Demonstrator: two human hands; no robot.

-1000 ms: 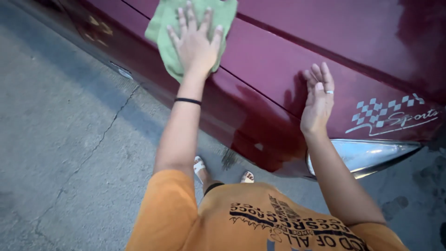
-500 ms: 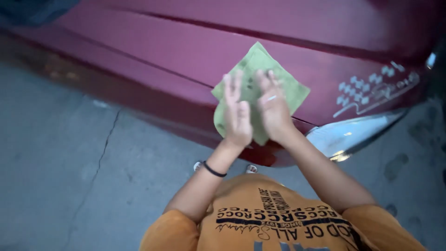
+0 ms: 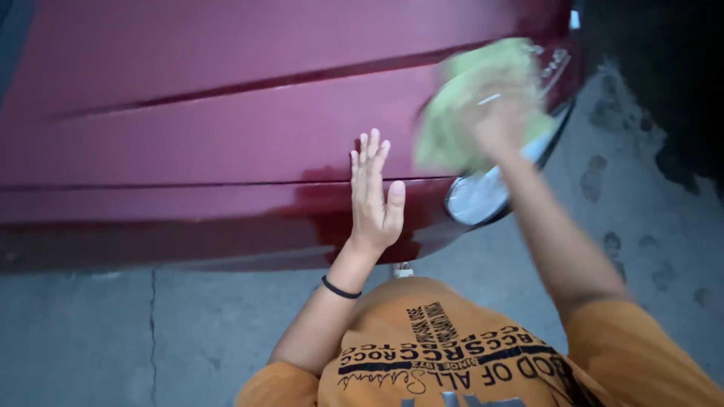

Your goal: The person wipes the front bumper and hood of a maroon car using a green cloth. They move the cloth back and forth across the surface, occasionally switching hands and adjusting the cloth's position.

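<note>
A: Now, what is each hand doing in this view?

B: The right hand [image 3: 501, 113] is pressing a green cloth [image 3: 467, 105] against the dark red car body [image 3: 226, 128], near the panel's right edge, just above the chrome light housing [image 3: 475, 200]. Both hand and cloth are blurring, so whether the fingers are lying flat or curling into the fabric I cannot tell. The left hand [image 3: 373, 196] is hanging open with fingers spread wide, holding nothing, in front of the lower part of the panel; whether it is touching the paint is unclear.

A: How is the cloth likely handling?

B: It is looking soft, light and limp, draping and bunching under the palm rather than keeping a shape. As a judgement, a flat palm over its middle is holding it best; gripped by one corner, it would be flopping and folding over itself. The paint is looking glossy, so the cloth is probably sliding easily.

A: Are any containers showing?

B: None is appearing in this view, neither bucket nor bottle, so there are no contents to report.

A: What else is lying around the work?

B: Grey concrete ground [image 3: 90, 339] is running below the car's lower edge, and the person's orange shirt [image 3: 452, 354] is filling the bottom of the view. A black band [image 3: 341, 288] is circling the left wrist.
</note>
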